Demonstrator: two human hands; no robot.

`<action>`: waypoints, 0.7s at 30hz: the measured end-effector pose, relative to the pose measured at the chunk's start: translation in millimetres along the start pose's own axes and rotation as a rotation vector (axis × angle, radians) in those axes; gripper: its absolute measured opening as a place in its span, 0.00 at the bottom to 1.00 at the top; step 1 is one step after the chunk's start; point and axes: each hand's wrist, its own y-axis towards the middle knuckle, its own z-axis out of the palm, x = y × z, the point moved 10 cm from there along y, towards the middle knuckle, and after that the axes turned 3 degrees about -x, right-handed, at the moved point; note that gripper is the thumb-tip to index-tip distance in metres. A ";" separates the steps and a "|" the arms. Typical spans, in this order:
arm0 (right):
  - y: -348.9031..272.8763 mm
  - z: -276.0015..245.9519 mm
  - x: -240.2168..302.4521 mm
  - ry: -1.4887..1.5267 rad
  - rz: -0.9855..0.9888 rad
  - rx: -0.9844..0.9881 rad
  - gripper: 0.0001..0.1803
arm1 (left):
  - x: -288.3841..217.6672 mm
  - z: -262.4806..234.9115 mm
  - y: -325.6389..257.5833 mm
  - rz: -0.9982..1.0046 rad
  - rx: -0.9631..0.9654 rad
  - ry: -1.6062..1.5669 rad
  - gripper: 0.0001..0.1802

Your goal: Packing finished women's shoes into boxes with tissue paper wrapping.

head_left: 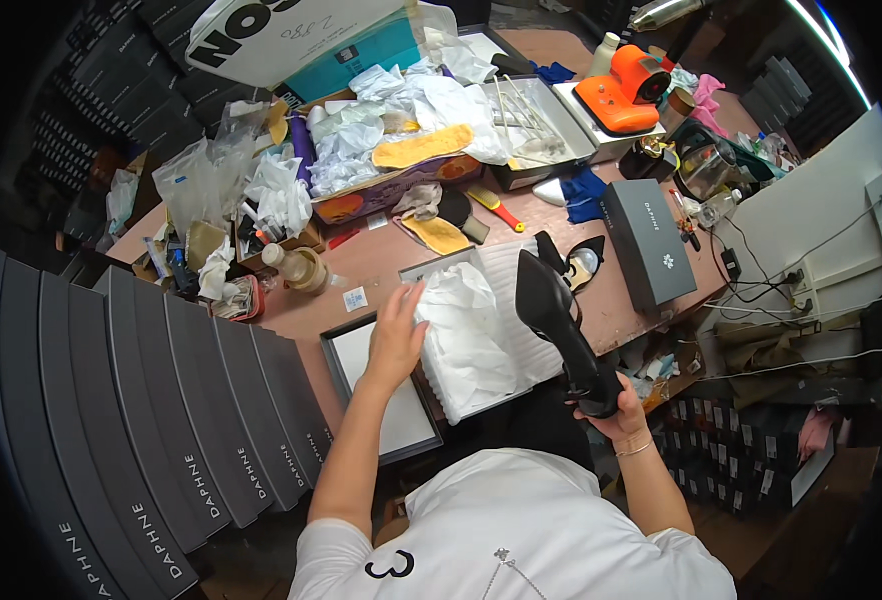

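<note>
The brown wooden worktable (381, 262) carries the work area, cluttered along its far side. A row of long black cardboard boxes (161, 400) stands edge to edge at the person's left, just beside the table. At the centre of the table lies an open shoebox lined with white tissue paper (471, 335); its black lid with a white inner face (386, 395) lies just beside it on the left, upturned. A closed dark grey shoebox (649, 240) rests well to the right of the open box. An orange and white device (621, 90) sits on the far side of the table.

The right hand (611, 405) is closed around the heel end of a black pointed high-heeled shoe (561, 325), which is held above the right edge of the open box, toe pointing away from the person (tilted upward). A second black shoe (581, 260) lies on the table beyond it, between the open box and the grey box.

The left hand (398, 335) is open, fingers extended, flat against the left side of the tissue paper and holding nothing.
</note>
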 end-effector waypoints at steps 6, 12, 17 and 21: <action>-4.4 -39.0 -10.8 0.486 -0.162 -0.021 0.40 | 21.4 109.4 95.1 0.489 0.335 0.199 0.11; 11.7 -46.2 -9.4 0.727 -0.145 0.046 0.35 | -50.0 -147.6 119.0 0.170 -0.482 -0.073 0.14; 35.1 -39.0 -11.4 0.714 -0.106 -0.066 0.29 | -91.6 -162.1 59.8 0.137 -0.465 0.196 0.10; 45.1 -33.3 -13.5 0.694 -0.076 -0.102 0.29 | -103.4 -118.2 26.5 0.286 -0.441 0.217 0.08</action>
